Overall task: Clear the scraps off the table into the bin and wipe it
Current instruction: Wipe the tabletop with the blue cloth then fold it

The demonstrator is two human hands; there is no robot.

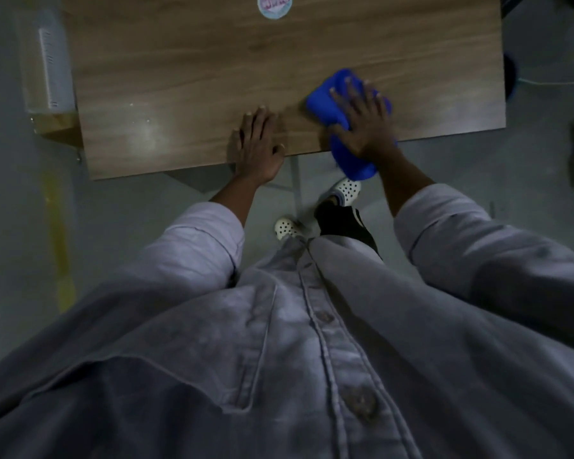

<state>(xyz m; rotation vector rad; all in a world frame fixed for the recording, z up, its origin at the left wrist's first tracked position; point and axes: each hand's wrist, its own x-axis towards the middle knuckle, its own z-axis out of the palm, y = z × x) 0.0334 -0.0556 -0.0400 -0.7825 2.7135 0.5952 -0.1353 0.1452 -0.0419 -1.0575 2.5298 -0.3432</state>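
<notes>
A blue cloth (325,101) lies on the wooden table (212,77) at its near right edge, and part of it hangs over the edge. My right hand (362,117) presses flat on the cloth with fingers spread. Flat on the bare wood at the near edge, a little left of the cloth, rests my left hand (257,144). A few tiny pale specks (131,105) dot the tabletop toward the left.
A round pink-and-white sticker (274,5) sits at the table's far edge. A clear container (45,61) stands on the floor beside the table's left side. Yellow tape (58,233) runs along the grey floor on the left. My feet in white clogs stand below the table edge.
</notes>
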